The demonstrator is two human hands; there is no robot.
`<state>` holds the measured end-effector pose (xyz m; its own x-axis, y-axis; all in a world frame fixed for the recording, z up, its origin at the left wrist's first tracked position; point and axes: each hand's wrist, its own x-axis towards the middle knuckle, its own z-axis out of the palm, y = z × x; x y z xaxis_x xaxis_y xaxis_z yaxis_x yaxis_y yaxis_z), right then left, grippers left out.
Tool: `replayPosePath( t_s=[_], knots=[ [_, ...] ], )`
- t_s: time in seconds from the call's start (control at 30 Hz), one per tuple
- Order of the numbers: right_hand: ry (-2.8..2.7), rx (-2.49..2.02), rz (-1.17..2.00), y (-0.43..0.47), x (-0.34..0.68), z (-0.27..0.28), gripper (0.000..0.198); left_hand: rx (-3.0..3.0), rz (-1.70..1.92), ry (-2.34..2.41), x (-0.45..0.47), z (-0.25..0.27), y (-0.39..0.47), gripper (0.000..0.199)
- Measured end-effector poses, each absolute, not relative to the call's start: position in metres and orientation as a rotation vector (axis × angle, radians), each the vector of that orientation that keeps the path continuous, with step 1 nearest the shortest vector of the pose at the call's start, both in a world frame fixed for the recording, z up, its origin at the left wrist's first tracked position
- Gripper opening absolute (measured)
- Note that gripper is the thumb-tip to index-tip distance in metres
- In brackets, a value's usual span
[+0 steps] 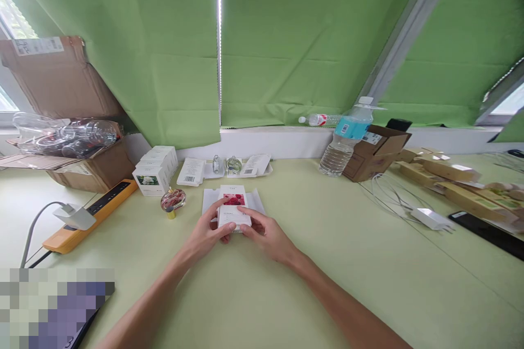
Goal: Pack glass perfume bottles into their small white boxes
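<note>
A small white box with a red flower picture [233, 200] is between my two hands in the middle of the table. My left hand [208, 228] has its fingers and thumb closed on the box's left side. From the right, my right hand [270, 233] grips the opposite side near the lower edge. White sheets or flattened card [257, 201] lie under and behind the box. A pink glass perfume bottle [174, 199] with a gold cap rests on the table left of my left hand. The undersides of the box and some fingertips are hidden.
A row of white flower-print boxes [152, 176] stands back left, beside an orange power strip [92, 218]. Small glass bottles [233, 164] and opened white boxes [191, 171] line the back. A tilted water bottle [341, 144] leans by a cardboard box [370, 155]; a charger [432, 218] lies right.
</note>
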<state>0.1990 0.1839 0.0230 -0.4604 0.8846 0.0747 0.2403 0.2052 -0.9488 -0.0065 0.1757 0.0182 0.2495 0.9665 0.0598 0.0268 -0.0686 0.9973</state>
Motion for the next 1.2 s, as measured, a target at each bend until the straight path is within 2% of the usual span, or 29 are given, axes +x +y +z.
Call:
replayPosePath(
  t_s=[1.2],
  knots=[
    [-1.791,-1.085,1.261,0.1842,0.1985,0.0194,0.060,1.357,1.072,1.049,-0.0043,0.0210,0.1741,0.067]
  ],
)
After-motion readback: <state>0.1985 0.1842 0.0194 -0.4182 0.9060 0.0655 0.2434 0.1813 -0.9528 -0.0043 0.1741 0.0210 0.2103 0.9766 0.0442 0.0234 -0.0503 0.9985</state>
